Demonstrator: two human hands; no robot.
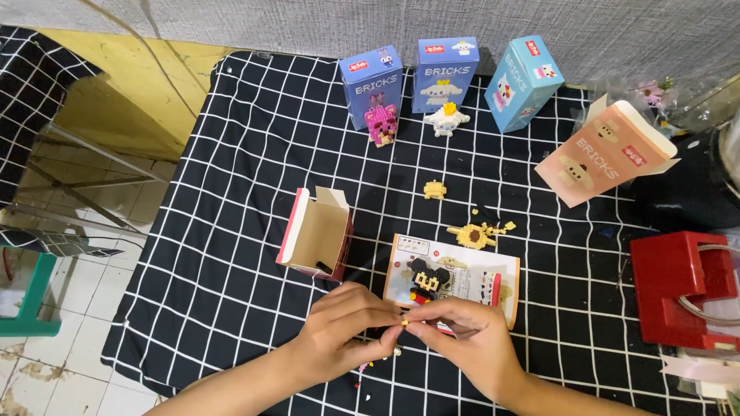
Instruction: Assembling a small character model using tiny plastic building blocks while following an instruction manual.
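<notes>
**Two hands pinch a tiny brick below the instruction sheet**

Nearest the camera, the left hand (339,331) and right hand (462,339) meet fingertip to fingertip, both closed narrowly on a tiny yellow brick piece (404,322). The piece is too small to tell its long axis or which way it points. It sits just below the near edge of the instruction sheet (470,281), which lies on the table (231,192) under a black grid-patterned cloth.

On the sheet stands a small black-and-red brick figure (423,282), upright. Just beyond the sheet's far edge lies a yellow partial build (472,235) with loose bits beside it; a smaller yellow cluster (434,189) is farther on.

Left of the sheet, an open red-and-white carton (317,233) lies with its mouth up; it looks empty. Far beyond the sheet stand three blue boxes (447,73), with a pink figure (381,125) and a white figure (445,119) before them. A pink box (605,154) lies tilted, flap open, its inside hidden.
</notes>
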